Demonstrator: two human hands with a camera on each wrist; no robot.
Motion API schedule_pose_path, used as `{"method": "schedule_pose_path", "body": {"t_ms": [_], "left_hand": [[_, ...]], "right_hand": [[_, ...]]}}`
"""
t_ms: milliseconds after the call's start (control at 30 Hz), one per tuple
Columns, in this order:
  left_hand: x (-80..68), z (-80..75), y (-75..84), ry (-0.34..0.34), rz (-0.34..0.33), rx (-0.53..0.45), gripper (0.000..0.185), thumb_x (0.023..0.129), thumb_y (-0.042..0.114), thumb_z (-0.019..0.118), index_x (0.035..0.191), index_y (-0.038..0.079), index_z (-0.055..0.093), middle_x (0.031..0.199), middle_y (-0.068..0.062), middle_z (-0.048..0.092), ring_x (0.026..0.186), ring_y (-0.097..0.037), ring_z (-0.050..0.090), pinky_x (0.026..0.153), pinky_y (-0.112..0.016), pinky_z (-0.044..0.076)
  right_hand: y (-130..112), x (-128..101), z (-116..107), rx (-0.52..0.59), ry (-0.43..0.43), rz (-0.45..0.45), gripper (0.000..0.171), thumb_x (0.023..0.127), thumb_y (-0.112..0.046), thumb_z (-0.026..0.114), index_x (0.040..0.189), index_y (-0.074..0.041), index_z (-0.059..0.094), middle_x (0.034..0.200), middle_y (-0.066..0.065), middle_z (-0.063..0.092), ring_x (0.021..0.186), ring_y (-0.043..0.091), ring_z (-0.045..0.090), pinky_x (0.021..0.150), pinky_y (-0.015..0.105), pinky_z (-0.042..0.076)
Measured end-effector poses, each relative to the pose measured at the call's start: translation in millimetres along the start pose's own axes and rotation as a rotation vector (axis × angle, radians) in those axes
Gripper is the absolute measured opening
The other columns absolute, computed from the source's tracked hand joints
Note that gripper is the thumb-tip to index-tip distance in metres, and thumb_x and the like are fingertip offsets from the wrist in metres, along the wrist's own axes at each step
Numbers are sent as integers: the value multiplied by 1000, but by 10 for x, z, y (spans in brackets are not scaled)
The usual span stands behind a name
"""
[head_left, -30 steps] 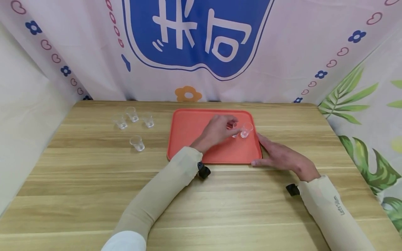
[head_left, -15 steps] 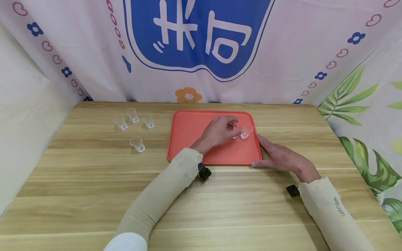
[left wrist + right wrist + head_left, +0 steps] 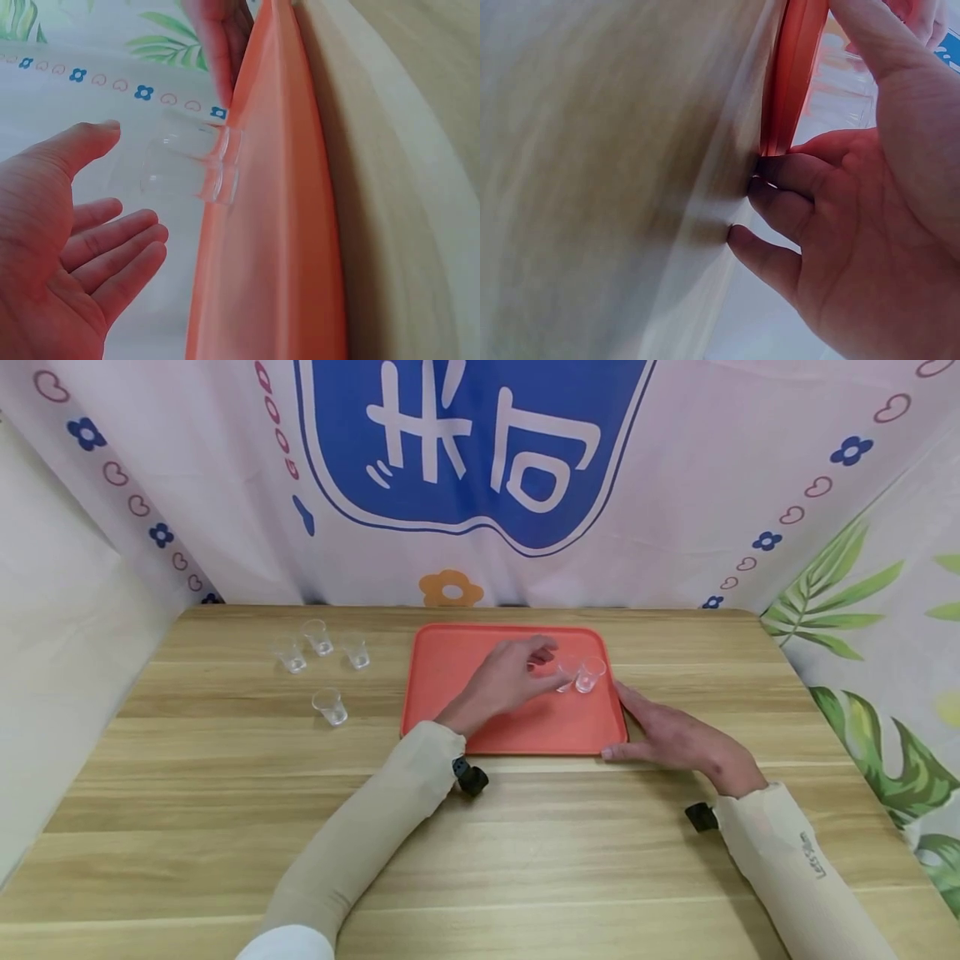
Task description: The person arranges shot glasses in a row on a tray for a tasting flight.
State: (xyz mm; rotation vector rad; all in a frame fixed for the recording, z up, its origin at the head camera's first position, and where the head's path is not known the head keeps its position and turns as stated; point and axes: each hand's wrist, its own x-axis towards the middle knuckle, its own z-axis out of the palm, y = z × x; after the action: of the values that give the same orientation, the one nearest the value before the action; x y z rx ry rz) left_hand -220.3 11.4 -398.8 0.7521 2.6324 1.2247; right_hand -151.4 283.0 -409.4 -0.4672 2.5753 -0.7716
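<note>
Nearest me, at the bottom of the head view, two beige sleeves [image 3: 360, 835] reach in over the wooden table [image 3: 570, 877]. Following them up, I find the right hand [image 3: 678, 733] right of centre, thumb and fingers apart, touching the right edge and lower right corner of the red tray [image 3: 517, 735]. The tray lies flat in mid-frame. Over it, the left hand [image 3: 498, 678] hovers with its thumb and fingers apart; my left wrist view shows a gap between that hand and the two cups [image 3: 590, 675]. Those clear cups stand upright, side by side, at the tray's right; I can't tell whether they touch. Towards the left of the frame, a single cup [image 3: 331, 707] stands on the table, and beyond it I see three other cups [image 3: 318, 637] grouped near the far edge. Behind everything hangs the curtain [image 3: 690, 510], with a blue emblem [image 3: 480, 485] at top centre and an orange flower [image 3: 431, 587] below it.
</note>
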Motion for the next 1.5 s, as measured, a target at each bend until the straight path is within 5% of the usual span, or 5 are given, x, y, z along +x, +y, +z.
{"method": "schedule_pose_path", "body": {"t_ms": [533,900,1167,1500], "left_hand": [[-490,-442,-140,68,130,114,48,93,35,79,129,6,69,123,-9,71,112,-25,66,95,-40,53],[-858,-971,-257,168,122,230,47,93,33,79,131,8,68,125,-8,70,113,-26,64,96,-46,53],[-1087,-1315,-455,270,220,340,42,92,25,81,127,5,71,122,-11,72,113,-31,67,96,-50,53],[-1424,-1542,-646,323,139,431,41,90,25,82,124,4,72,124,-16,70,115,-37,64,96,-59,50]], "right_hand": [[-11,-18,13,-10,7,-13,118,88,-56,78,166,-19,-1,171,14,10,151,39,22,117,60,27],[-19,-21,6,-16,-1,6,116,89,-56,77,166,-23,-3,171,13,9,152,38,22,118,60,26],[-22,-15,-12,-20,-2,8,116,89,-54,77,166,-23,-3,171,12,9,152,37,21,118,59,26],[-22,-28,1,-5,0,-18,115,89,-53,77,167,-21,-2,171,13,10,152,37,20,119,59,25]]}}
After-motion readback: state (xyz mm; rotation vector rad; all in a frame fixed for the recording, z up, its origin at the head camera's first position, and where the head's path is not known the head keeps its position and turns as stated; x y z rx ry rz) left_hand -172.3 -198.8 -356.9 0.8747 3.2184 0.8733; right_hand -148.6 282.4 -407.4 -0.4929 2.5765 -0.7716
